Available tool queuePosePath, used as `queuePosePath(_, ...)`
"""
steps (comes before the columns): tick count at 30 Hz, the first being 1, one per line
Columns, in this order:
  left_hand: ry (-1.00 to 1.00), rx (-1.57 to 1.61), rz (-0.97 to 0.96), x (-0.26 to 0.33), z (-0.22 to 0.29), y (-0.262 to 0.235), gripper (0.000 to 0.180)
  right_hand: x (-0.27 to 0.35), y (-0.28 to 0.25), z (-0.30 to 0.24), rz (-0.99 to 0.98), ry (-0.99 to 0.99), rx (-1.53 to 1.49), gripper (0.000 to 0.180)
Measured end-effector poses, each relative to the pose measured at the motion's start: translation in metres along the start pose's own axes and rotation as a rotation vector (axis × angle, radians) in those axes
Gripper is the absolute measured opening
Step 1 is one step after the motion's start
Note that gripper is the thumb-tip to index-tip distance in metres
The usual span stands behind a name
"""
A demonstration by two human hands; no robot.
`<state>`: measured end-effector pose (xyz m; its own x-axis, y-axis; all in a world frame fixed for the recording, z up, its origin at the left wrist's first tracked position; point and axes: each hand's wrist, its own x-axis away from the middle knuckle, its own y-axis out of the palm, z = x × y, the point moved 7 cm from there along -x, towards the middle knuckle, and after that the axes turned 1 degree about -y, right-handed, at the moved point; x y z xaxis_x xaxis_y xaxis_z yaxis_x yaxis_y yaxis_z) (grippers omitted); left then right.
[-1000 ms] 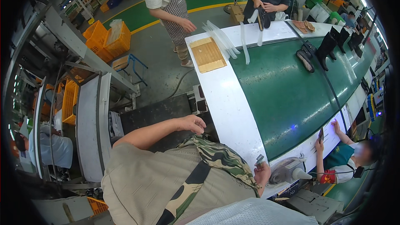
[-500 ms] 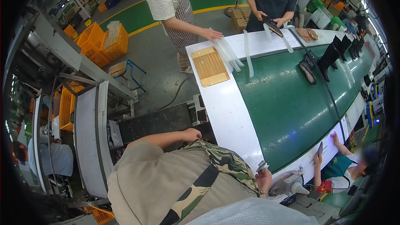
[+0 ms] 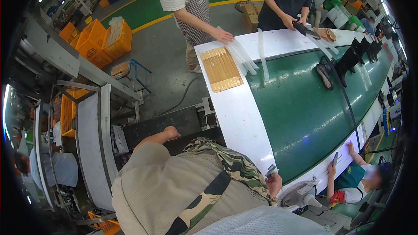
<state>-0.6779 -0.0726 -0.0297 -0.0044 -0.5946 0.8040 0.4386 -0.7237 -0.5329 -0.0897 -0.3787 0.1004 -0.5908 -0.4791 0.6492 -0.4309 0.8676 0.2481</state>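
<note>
My left hand (image 3: 171,132) is out to the left of my camouflage apron (image 3: 237,165), over a dark surface. Its fingers look curled; whatever they may hold is hidden. At the near corner of the white table edge (image 3: 246,126), my right hand (image 3: 274,185) grips a small silver-grey object (image 3: 272,169) that is too small to identify. A grey fan-like machine part (image 3: 300,194) sits just to the right of that hand.
A green conveyor belt (image 3: 296,117) runs beside the white edge, carrying black boots (image 3: 347,64). A cardboard piece (image 3: 221,69) and translucent plastic strips (image 3: 244,56) lie at the far end. Three co-workers stand around it. Orange crates (image 3: 92,41) and a blue-framed stool (image 3: 130,72) are left.
My left hand has moved left, away from the apron's edge, which now lies folded. My right hand stays near the table corner with the grey object. Across the belt, a co-worker has turned a dark shoe.
</note>
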Motion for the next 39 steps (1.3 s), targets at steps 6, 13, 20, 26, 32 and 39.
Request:
queuePosePath(6,0.166,0.198,-0.093,-0.001,0.072,0.045,0.032,0.000,0.013,0.003,-0.013,0.019,0.012,0.017)
queuePosePath(13,0.406,-0.045,-0.050,-0.014,0.107,0.073,0.036,0.003,0.009,0.007,-0.003,0.020,0.008,0.016)
queuePosePath(20,0.125,-0.003,-0.092,-0.007,0.047,0.048,0.032,0.014,0.000,0.007,-0.005,0.021,0.005,0.013)
queuePosePath(26,0.066,0.070,-0.075,-0.005,0.030,0.040,0.028,0.019,-0.001,0.004,0.012,0.006,0.010,0.012)
queuePosePath(32,0.166,0.088,-0.097,0.004,0.071,0.063,0.028,0.013,0.002,0.001,-0.008,0.016,0.042,0.013)
queuePosePath(39,0.360,0.004,0.031,-0.010,0.084,0.081,0.031,0.014,0.009,-0.005,-0.011,0.017,0.045,0.014)
